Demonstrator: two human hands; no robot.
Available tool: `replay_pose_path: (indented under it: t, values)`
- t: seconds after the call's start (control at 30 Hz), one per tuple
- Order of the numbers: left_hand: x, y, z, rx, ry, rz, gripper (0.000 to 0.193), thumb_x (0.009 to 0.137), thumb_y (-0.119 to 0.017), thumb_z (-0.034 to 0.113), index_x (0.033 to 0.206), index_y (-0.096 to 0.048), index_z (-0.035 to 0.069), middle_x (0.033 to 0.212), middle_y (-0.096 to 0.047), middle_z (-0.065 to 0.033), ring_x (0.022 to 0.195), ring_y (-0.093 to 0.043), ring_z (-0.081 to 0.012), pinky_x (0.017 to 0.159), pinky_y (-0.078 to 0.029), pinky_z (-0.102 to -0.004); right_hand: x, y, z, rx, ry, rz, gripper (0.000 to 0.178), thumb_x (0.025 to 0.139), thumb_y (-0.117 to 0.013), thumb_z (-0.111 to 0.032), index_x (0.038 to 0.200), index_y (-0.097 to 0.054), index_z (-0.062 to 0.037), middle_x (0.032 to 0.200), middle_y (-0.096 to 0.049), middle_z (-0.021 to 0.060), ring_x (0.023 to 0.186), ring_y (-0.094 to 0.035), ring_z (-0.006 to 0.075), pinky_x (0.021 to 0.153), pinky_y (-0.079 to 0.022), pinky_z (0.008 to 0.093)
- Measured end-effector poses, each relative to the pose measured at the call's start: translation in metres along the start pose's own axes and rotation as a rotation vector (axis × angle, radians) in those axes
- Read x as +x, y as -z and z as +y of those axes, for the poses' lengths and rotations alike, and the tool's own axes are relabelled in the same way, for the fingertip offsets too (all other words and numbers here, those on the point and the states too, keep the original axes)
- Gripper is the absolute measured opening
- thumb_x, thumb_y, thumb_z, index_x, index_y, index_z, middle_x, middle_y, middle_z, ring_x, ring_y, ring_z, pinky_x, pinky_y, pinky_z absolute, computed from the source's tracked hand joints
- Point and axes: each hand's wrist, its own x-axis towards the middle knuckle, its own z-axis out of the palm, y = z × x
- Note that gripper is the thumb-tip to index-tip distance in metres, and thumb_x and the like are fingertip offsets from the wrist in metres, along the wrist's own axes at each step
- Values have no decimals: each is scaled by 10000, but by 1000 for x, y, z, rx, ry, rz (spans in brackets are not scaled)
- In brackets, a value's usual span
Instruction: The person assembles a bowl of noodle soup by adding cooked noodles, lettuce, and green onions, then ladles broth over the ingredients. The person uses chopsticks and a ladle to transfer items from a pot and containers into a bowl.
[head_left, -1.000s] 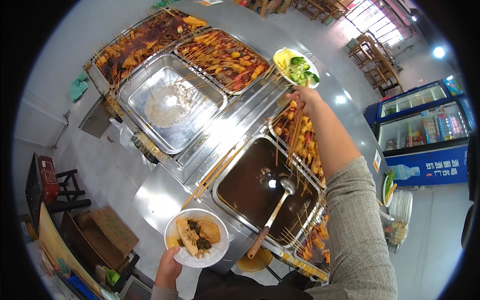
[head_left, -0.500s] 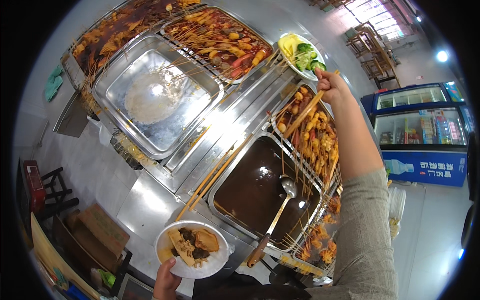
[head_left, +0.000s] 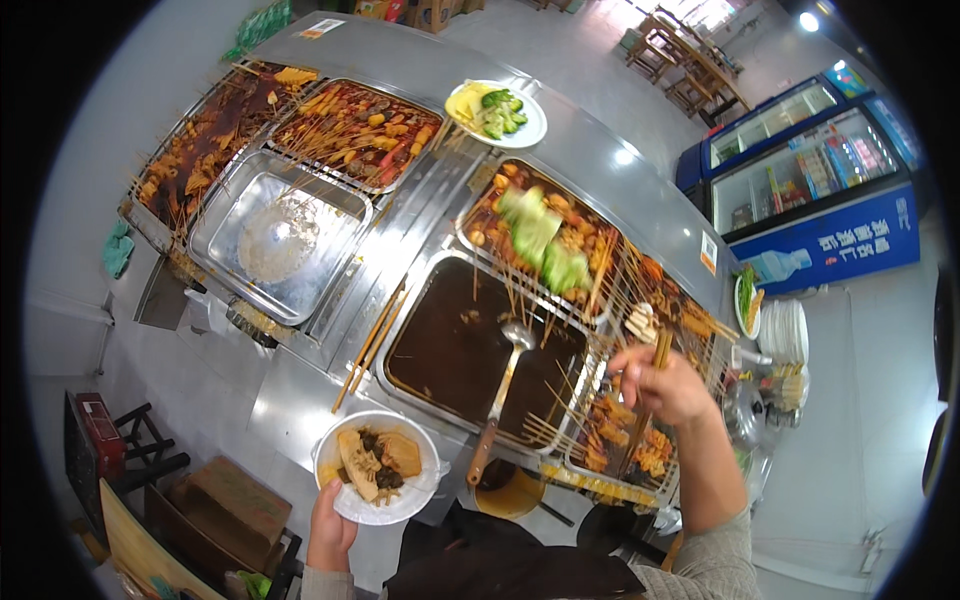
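My left hand (head_left: 330, 525) grips the rim of a white bowl (head_left: 428, 490), which holds pieces of tofu (head_left: 402, 455) and dark strips. Wooden chopsticks (head_left: 663, 346) are held in my right hand (head_left: 665, 388); their lower ends point down at a tray of orange-brown skewered food (head_left: 610, 425). A ladle (head_left: 495, 412) with a wooden handle lies across the steel pan of dark broth (head_left: 440, 345). Over the skewer tray behind that pan is a blurred, pale-green leafy thing (head_left: 535, 230), too smeared to name.
A white plate (head_left: 535, 128) with broccoli and yellow slices stands on the steel counter. A shallow steel tray (head_left: 225, 265) and more skewer trays (head_left: 350, 120) are at left. Long chopsticks (head_left: 368, 350) lie beside the broth. Stacked plates (head_left: 785, 335) and drinks fridges (head_left: 825, 210) are at right.
My right hand, with the chopsticks, has moved from beside the broccoli plate nearer to me, over the front right tray. The pale-green blur has appeared. The view has shifted; my left hand still holds the bowl.
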Motion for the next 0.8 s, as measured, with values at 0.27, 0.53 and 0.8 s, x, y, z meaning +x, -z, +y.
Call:
replay_pose_path:
  t: [0.27, 0.53, 0.8]
  values:
    - [-27, -92, -46, 146, 84, -300, 540, 1048, -530, 252, 1488, -407, -36, 1469, -542, -158, 1345, -539, -278, 1163, -403, -419, -187, -21, 118, 26, -128, -65, 352, 1025, -643, -284, 1241, -705, -12, 823, -731, -6, 703, -609, 23, 497, -391, 194]
    - [-113, -194, -240, 209, 327, -475, 526, 1051, -538, 327, 1484, -436, 46, 1457, -556, -126, 1329, -547, -280, 1140, -427, -427, -378, -12, 273, 43, -18, 140, 266, 1016, -644, -223, 1174, -734, -29, 775, -693, -19, 717, -599, 54, 642, -434, 224]
    - [-217, -254, -400, 368, 628, -587, 651, 1031, -506, 463, 1533, -373, 69, 1487, -512, -147, 1352, -515, -330, 1118, -435, -506, -548, -20, 400, -74, -233, 599, 261, 1021, -631, -243, 1154, -756, -56, 660, -638, -20, 649, -609, 82, 634, -491, 280]
